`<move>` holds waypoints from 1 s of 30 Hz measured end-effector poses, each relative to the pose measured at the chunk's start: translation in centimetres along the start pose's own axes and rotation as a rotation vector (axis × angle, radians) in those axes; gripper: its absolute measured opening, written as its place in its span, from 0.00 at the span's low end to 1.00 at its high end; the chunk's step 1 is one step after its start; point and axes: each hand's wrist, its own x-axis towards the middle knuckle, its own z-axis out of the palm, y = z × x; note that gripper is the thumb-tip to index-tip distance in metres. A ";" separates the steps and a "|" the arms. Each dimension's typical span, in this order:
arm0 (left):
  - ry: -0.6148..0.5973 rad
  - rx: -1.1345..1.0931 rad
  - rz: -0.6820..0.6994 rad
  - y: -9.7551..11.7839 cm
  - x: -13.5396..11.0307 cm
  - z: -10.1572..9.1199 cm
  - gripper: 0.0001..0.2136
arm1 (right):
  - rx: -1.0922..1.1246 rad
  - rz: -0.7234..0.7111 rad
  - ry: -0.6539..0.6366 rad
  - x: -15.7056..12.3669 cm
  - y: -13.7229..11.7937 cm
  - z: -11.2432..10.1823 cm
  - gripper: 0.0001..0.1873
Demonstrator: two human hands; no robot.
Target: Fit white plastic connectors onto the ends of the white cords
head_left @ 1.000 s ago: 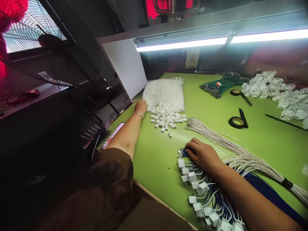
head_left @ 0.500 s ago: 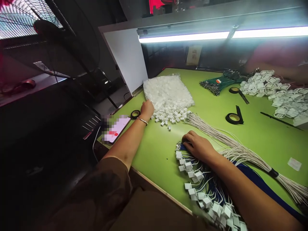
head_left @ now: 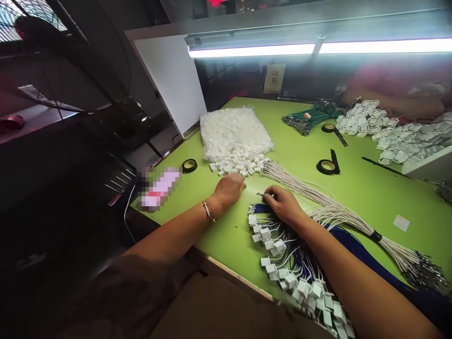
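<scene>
My right hand pinches a blue wire, whose metal terminal end sticks out past the fingertips. Below it lies a bundle of blue wires with bare terminals. White wires fitted with white connector housings spread down toward the table's front edge. My left hand is closed just in front of a pile of loose white connector housings; what its fingers hold is hidden behind the hand. A bundle of white wires runs from that pile toward the right, taped together partway along.
Behind the loose housings lies a clear bag full of white parts. Tape rolls, a phone and green wires rest on the green table. White frame-like parts are heaped at the right, near another person's arm.
My left hand has come back from the pile beside the bag, toward my right hand. My right hand has lifted a blue wire's end from the bundle. The view has shifted slightly right.
</scene>
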 end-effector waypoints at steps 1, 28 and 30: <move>0.012 -0.023 0.032 -0.2 0.0 0.1 0.11 | 0.036 0.010 0.000 0.0 0.0 0.0 0.07; -0.304 -1.927 -0.354 2.9 0.6 2.2 0.11 | 0.207 0.076 0.269 -0.6 -0.8 -0.9 0.08; -0.293 -1.936 -0.350 3.0 0.5 2.3 0.12 | 0.172 0.055 0.265 -0.6 -0.8 -0.8 0.08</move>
